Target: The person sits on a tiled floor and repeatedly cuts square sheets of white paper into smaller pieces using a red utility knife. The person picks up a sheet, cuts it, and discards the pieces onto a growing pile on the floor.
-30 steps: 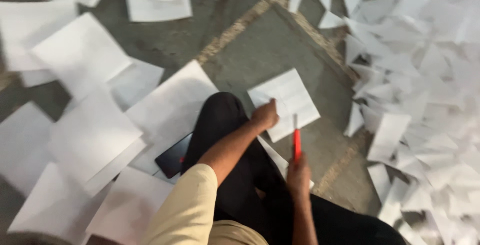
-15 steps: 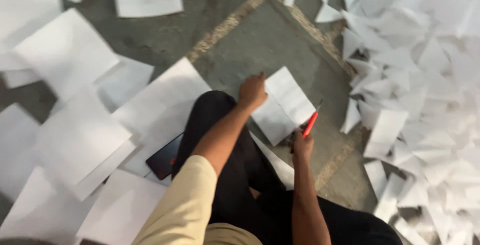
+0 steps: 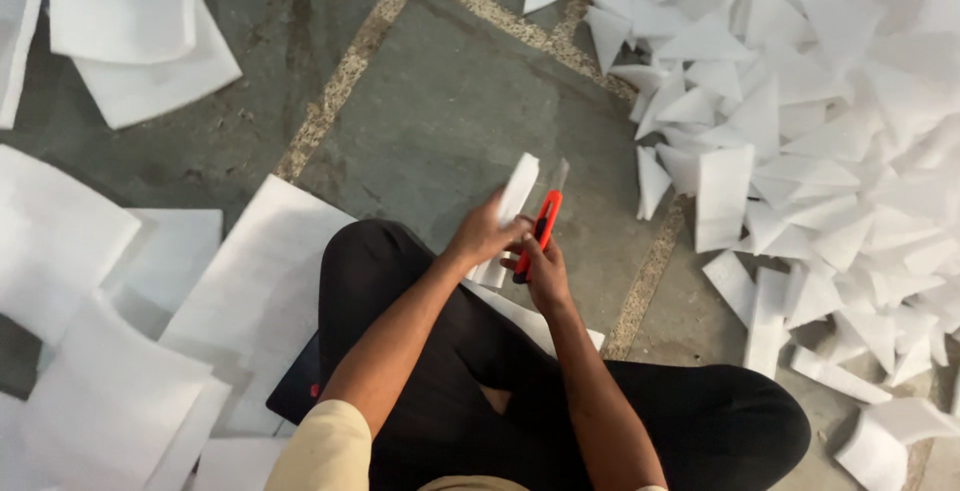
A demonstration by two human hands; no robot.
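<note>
I sit cross-legged in black trousers on a stone floor. My left hand (image 3: 482,239) holds a folded white sheet (image 3: 512,209) upright in front of my knee. My right hand (image 3: 545,273) grips an orange utility knife (image 3: 538,233), its blade pointing up along the right edge of the sheet. The two hands are close together, almost touching. A white sheet (image 3: 530,319) lies on the floor under my hands.
A big heap of white cut triangular pieces (image 3: 810,121) fills the right side. Large white sheets (image 3: 250,281) lie spread on the left and at the top left (image 3: 125,21). A dark flat phone-like object (image 3: 300,391) lies by my left leg.
My left hand has lifted the white sheet off the floor and turned it upright. My right hand has brought the orange knife up against it.
</note>
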